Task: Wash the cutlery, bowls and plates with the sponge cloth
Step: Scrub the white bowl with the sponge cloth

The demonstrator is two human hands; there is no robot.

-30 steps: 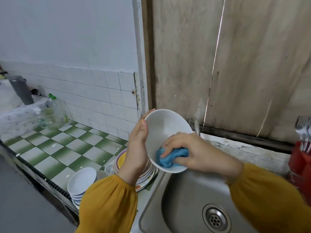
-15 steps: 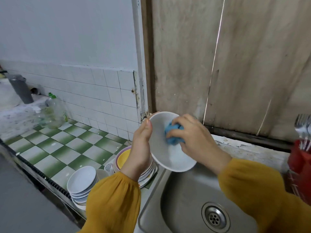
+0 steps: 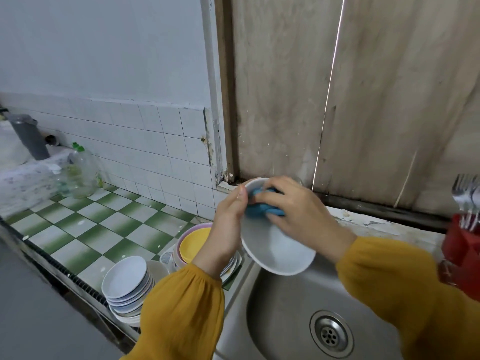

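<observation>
The white bowl (image 3: 275, 252) is held tilted over the left rim of the steel sink (image 3: 280, 320), its open side turned toward the right hand, likely so drips fall into the basin and the inside is easy to reach. The left hand (image 3: 228, 224) clamps the bowl's upper left edge, thumb on the rim and fingers hidden behind. The right hand (image 3: 298, 211) presses the bunched blue sponge cloth (image 3: 262, 206) against the upper inside wall, fingers curled around it. Just left of the sink, on the checkered tile counter (image 3: 85, 229), wait a plate stack topped by a yellow dish (image 3: 194, 242) and, at the counter's front edge, a stack of white saucers (image 3: 127, 284). Forks (image 3: 465, 193) stand in a red holder (image 3: 462, 255) at the sink's right. The clear bottle (image 3: 80, 172) by the wall seems to carry a label, too blurred to read; no other writing shows
</observation>
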